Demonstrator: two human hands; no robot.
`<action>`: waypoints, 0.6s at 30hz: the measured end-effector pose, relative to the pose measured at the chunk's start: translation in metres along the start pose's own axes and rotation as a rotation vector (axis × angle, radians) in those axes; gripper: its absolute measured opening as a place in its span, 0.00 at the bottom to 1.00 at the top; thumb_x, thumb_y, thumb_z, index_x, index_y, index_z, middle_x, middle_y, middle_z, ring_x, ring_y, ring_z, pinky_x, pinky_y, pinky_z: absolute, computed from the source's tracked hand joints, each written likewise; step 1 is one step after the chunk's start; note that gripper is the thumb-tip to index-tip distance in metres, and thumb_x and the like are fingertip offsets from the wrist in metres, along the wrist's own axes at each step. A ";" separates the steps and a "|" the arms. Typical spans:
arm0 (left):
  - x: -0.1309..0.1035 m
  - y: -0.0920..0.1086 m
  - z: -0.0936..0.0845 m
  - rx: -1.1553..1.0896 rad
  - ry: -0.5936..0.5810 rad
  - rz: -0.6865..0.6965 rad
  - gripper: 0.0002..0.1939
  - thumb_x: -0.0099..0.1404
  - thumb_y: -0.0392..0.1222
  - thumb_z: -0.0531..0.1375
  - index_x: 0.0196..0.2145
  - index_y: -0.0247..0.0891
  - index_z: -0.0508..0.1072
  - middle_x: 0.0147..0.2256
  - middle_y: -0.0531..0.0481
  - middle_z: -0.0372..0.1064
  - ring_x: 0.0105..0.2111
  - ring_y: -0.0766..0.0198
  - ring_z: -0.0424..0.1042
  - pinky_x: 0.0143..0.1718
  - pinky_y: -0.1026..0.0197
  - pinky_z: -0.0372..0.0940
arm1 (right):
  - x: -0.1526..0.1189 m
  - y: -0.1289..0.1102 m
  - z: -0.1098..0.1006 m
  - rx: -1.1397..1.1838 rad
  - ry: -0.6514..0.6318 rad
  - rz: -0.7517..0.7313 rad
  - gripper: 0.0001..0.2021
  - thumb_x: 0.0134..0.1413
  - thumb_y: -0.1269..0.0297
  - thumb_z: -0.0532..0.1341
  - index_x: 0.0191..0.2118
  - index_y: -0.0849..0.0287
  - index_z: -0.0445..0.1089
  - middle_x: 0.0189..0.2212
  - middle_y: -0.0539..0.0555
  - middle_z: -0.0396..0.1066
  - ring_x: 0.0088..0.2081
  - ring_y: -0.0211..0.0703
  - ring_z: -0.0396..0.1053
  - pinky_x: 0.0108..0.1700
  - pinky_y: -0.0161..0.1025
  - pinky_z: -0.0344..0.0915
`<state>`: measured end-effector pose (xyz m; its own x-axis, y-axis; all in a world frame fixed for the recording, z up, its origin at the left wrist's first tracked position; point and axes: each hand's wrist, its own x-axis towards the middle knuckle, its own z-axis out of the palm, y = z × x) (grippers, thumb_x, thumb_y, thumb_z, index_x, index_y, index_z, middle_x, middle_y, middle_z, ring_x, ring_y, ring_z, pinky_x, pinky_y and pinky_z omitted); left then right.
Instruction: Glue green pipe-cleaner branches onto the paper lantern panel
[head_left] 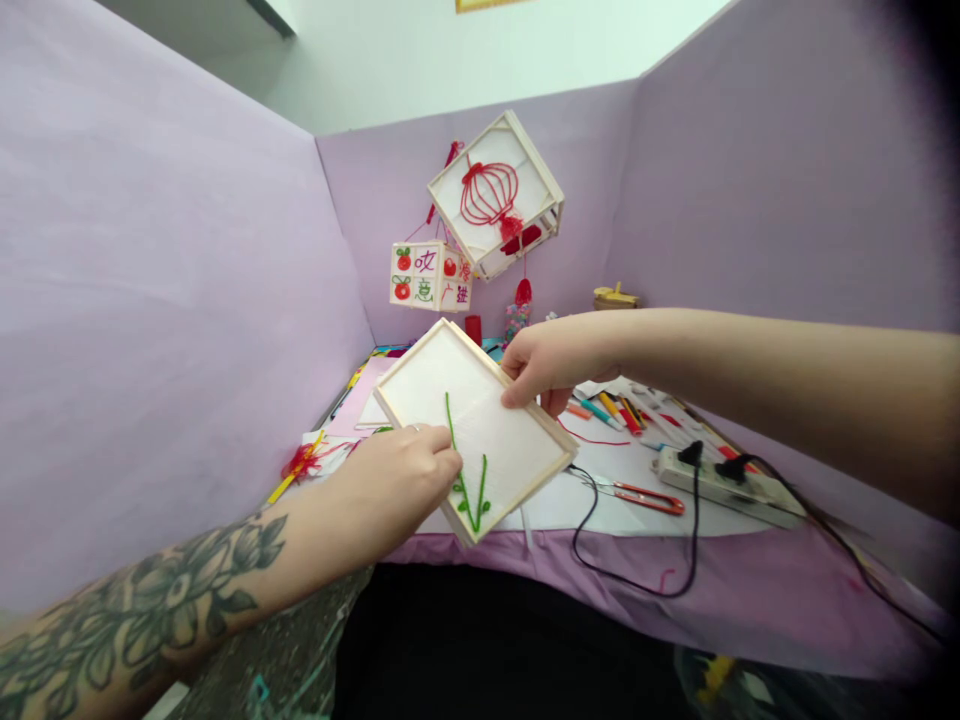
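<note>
A white square panel with a pale wooden frame [420, 375] is held tilted, one corner up, above the table. My right hand [551, 360] grips its upper right edge, thumb on the front. Green stems with small looped leaves [480, 505], apparently fuzzy wire, lie on the panel's lower part. My left hand [412, 475] is closed against the panel's left side, fingertips at the longer stem. What its fingers hold is hidden. A bit of green [384, 430] shows just behind that hand.
A white box lantern with a red lantern design [491, 195] and a smaller decorated lantern [431, 275] hang at the back. On the table are red-handled scissors [649, 498], a power strip [720, 485] with black cords, pens [619, 410] and red threads [304, 460]. Lilac partitions [150, 250] enclose the table.
</note>
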<state>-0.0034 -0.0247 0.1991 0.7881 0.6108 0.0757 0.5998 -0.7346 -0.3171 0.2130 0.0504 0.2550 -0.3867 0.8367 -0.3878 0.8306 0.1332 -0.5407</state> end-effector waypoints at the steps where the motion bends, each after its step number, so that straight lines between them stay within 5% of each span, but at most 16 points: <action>1: 0.000 0.000 0.000 0.003 -0.008 -0.005 0.09 0.65 0.32 0.54 0.28 0.35 0.71 0.29 0.49 0.68 0.27 0.64 0.66 0.28 0.63 0.59 | -0.001 -0.001 0.000 -0.018 0.005 0.009 0.06 0.44 0.63 0.70 0.30 0.57 0.74 0.26 0.52 0.75 0.30 0.50 0.77 0.27 0.37 0.69; 18: -0.001 -0.002 -0.008 -0.235 0.010 -0.083 0.10 0.65 0.33 0.54 0.30 0.36 0.75 0.31 0.50 0.70 0.28 0.66 0.69 0.28 0.64 0.59 | -0.001 0.002 -0.001 -0.054 -0.030 -0.015 0.08 0.48 0.60 0.66 0.34 0.57 0.73 0.31 0.53 0.77 0.32 0.47 0.76 0.29 0.35 0.69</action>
<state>-0.0041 -0.0266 0.2071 0.7356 0.6698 0.1017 0.6772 -0.7313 -0.0813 0.2151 0.0499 0.2552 -0.4100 0.8184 -0.4026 0.8447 0.1743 -0.5060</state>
